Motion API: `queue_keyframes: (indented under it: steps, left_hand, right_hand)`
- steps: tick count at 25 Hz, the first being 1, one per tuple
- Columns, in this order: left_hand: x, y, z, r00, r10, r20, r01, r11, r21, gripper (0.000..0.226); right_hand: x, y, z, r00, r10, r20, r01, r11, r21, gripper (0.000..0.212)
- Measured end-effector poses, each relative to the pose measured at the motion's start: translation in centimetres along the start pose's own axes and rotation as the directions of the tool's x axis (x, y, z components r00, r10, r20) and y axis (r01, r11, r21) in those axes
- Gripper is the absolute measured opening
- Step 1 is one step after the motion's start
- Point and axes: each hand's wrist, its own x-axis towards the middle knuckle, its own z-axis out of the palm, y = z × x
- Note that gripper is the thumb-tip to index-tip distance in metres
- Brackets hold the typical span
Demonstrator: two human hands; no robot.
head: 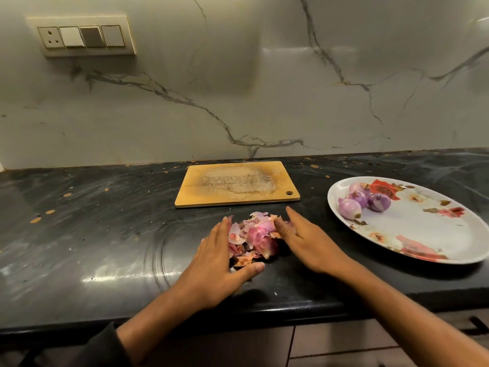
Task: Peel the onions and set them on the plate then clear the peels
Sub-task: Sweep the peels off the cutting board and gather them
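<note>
A heap of pink and purple onion peels (255,238) lies on the black countertop, in front of the cutting board. My left hand (221,263) rests against the heap's left side with straight fingers and the thumb stretched under its near edge. My right hand (304,238) presses against the heap's right side, fingers straight. Both hands flank the peels without lifting them. Several peeled purple onions (363,201) sit together at the far left of a white oval plate (428,234) with a red flower print, to the right.
An empty wooden cutting board (236,185) lies near the marble backsplash. The counter's front edge (238,312) runs just below my wrists. A switch panel with a socket (82,35) is on the wall at upper left.
</note>
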Motion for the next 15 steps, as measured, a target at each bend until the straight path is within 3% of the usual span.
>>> queue_keyframes:
  steps: [5, 7, 11, 15]
  left_hand:
    - [0.2, -1.1, -0.4, 0.99, -0.141, 0.007, 0.139, 0.98, 0.14, 0.144]
    - [0.6, -0.3, -0.1, 0.99, -0.13, 0.05, 0.12, 0.978, 0.172, 0.145]
    - [2.1, 2.0, 0.4, 0.993, 0.011, 0.116, -0.013, 1.0, 0.022, 0.138]
    - [3.1, 0.5, -1.5, 1.0, -0.006, 0.016, 0.009, 0.985, -0.173, 0.134]
  right_hand:
    - [1.2, 2.1, -1.0, 0.989, 0.142, -0.036, -0.146, 0.979, -0.143, 0.103]
    - [1.4, 1.7, 0.0, 0.994, 0.109, 0.0, -0.107, 0.981, -0.165, 0.103]
    - [2.0, -0.7, 1.5, 0.999, -0.028, 0.034, 0.029, 0.999, -0.032, 0.103]
    - [2.8, -1.0, -0.5, 0.997, -0.063, -0.037, 0.068, 0.988, 0.137, 0.087]
